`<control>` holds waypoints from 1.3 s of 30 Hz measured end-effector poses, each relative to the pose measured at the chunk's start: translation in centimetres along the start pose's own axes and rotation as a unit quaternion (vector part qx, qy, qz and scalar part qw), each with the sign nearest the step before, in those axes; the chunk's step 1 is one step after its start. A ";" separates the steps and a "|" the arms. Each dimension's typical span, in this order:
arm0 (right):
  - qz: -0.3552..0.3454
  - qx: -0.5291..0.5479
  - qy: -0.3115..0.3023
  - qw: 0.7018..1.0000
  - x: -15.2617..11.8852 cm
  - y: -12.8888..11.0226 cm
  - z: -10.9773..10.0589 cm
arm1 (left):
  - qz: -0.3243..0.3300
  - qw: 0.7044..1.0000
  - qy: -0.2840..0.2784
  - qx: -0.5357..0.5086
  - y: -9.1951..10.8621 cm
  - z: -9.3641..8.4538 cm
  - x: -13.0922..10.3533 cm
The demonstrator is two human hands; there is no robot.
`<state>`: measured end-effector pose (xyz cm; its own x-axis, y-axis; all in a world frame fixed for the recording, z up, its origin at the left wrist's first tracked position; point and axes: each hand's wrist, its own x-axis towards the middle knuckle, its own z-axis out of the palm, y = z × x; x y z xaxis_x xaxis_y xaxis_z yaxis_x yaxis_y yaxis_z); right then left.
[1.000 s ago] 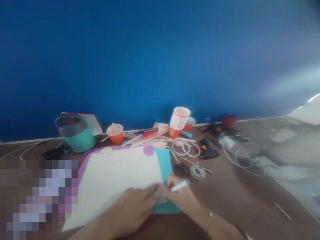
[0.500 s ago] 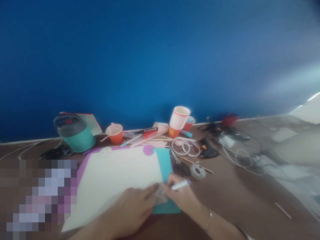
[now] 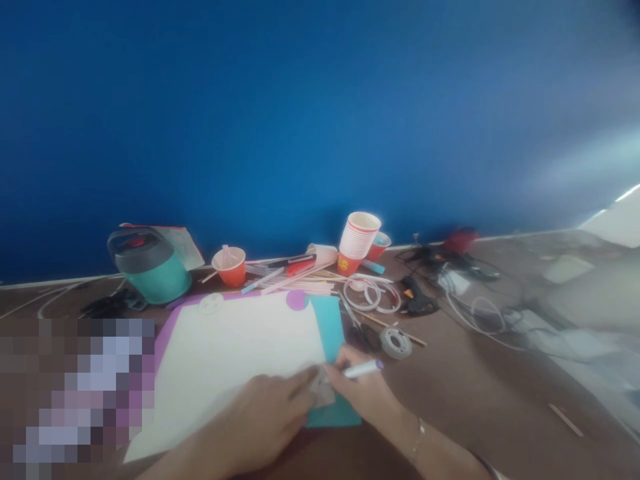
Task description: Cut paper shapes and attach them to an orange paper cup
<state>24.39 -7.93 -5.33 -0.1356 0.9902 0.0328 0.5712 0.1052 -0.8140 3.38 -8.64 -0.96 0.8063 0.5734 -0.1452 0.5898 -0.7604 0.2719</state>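
Observation:
A white marker (image 3: 364, 369) with a purple end is gripped in my right hand (image 3: 361, 387), its writing tip hidden by the fingers. Both hands meet at a small pale grey piece (image 3: 323, 392) near the right edge of the white sheet (image 3: 240, 340). My left hand (image 3: 273, 410) presses on that piece, index finger extended and the other fingers curled. Beneath the white sheet lie teal paper (image 3: 334, 330) and purple paper (image 3: 170, 328). A purple disc (image 3: 296, 300) and a pale disc (image 3: 211, 304) rest at the sheet's far edge.
Behind the sheet are a teal container (image 3: 157, 270), an orange cup (image 3: 230, 268), straws and a stack of paper cups (image 3: 359, 237). To the right lie scissors (image 3: 367, 335), a tape roll (image 3: 396, 342), tape rings, a glue gun (image 3: 419, 299) and cables.
The marker's purple end has shifted very slightly to the right. Otherwise, both hands and the objects are almost unchanged.

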 end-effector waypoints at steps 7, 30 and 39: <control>-0.005 -0.008 0.021 1.000 0.0 -0.4 -0.1 | -0.002 1.000 -0.003 0.014 0.0 0.1 0.0; -0.003 -0.003 0.018 1.000 0.1 -0.5 -0.1 | -0.004 0.999 -0.018 0.031 -0.1 0.1 0.0; 0.003 -0.002 0.022 1.000 0.0 -0.5 0.2 | -0.009 1.000 -0.017 0.020 0.0 -0.1 0.0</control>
<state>23.99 -7.98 -5.03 -0.0963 0.9939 0.0533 0.5746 0.0992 -0.8124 3.36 -8.65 -0.82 0.7960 0.5773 -0.1819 0.6053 -0.7616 0.2314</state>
